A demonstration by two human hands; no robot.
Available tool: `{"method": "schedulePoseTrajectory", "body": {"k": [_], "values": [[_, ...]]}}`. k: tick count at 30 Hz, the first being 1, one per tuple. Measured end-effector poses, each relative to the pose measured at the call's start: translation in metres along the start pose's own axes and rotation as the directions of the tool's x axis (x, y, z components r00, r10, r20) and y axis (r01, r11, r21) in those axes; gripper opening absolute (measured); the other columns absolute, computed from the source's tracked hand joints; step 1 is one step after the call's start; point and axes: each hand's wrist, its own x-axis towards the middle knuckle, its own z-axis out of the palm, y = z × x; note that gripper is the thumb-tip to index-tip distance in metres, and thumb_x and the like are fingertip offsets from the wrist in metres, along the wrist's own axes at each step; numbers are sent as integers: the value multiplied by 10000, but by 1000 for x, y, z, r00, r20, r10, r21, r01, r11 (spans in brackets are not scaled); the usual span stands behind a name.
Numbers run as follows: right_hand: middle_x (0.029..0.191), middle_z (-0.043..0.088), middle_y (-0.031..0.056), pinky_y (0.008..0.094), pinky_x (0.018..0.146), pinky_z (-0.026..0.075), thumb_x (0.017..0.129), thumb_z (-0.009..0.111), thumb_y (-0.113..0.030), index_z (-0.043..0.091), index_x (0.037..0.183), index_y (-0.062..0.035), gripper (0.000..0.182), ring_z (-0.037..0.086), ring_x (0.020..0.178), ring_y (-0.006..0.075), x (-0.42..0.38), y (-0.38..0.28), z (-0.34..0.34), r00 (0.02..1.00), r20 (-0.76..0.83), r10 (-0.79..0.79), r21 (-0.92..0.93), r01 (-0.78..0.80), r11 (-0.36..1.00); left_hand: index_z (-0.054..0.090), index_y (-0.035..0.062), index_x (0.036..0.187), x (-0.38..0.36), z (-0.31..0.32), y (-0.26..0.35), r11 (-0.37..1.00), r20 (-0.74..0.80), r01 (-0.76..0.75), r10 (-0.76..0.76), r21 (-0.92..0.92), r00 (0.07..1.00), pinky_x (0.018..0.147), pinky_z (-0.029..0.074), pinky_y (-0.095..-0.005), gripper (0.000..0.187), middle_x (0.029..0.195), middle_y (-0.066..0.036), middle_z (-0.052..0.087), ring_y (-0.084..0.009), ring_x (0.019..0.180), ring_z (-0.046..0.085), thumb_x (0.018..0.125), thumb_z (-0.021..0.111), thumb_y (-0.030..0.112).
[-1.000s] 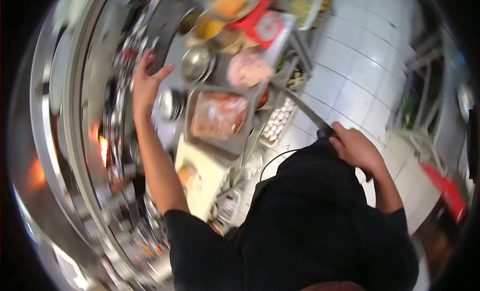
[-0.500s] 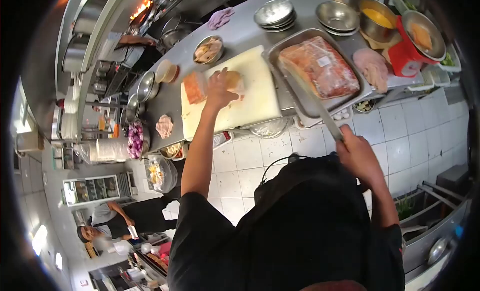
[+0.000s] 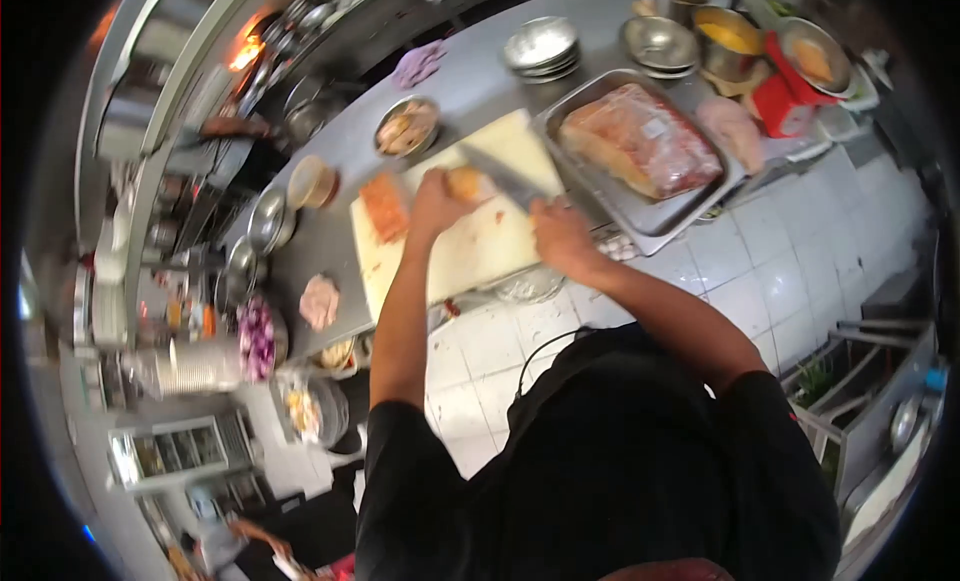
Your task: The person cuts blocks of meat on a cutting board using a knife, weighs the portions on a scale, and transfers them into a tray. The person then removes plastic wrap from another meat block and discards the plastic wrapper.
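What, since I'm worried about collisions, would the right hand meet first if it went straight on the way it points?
The right hand, with the knife leading, would probably first meet the yellowish food piece beside the left hand; depth is unclear.

The left forearm (image 3: 402, 321) rises steeply to the left hand (image 3: 435, 203), above and left of centre, while the right forearm (image 3: 680, 316) slants up leftward to the right hand (image 3: 562, 238), curled in a grip near mid-frame.
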Motion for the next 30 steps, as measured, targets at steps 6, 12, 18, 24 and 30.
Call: {"method": "schedulePoseTrajectory", "body": {"k": [6, 12, 18, 24, 30], "values": [[1029, 601, 263, 471, 851, 476, 744, 595, -74, 579, 1081, -15, 342, 583, 986, 397, 5, 27, -123, 996, -83, -33, -62, 28, 998, 587, -45, 1066, -20, 9, -51, 745, 64, 245, -263, -621, 963, 713, 503, -301, 476, 956, -90, 631, -164, 842, 615, 685, 771, 173], [1021, 613, 242, 469, 804, 499, 733, 671, -108, 571, 1130, -22, 418, 602, 993, 391, 41, 179, -355, 895, -442, 63, -446, -281, 850, 549, -41, 1126, -32, -33, 26, 193, 224, 272, -237, -943, 945, 857, 504, -328, 371, 1054, -101, 629, -200, 954, 621, 775, 620, 56], [1212, 582, 239, 439, 920, 494, 741, 697, -372, 567, 1228, -74, 586, 587, 1108, 386, 75, 281, -411, 731, -485, 480, -364, -668, 649, 572, -20, 1125, 30, -31, 176, 157, 185, 196, -83, -968, 979, 1009, 454, -512, 333, 1108, -113, 622, -258, 1071, 593, 823, 631, 106], [1059, 627, 316, 405, 855, 520, 613, 709, -433, 603, 1108, 71, 714, 635, 1017, 385, 85, 331, -425, 838, -271, 473, -306, -541, 783, 571, -40, 1110, 75, -26, 350, 236, 252, 219, 119, -947, 960, 837, 513, -296, 369, 1020, -91, 638, -168, 906, 628, 797, 682, 122], [999, 657, 289, 390, 830, 524, 561, 707, -387, 641, 1026, 87, 667, 653, 961, 372, 70, 340, -439, 854, -257, 453, -167, -501, 849, 611, -42, 1038, 129, 7, 432, 410, 229, 126, 211, -903, 950, 647, 455, -200, 386, 848, -30, 644, -83, 724, 595, 749, 748, 174]]}}
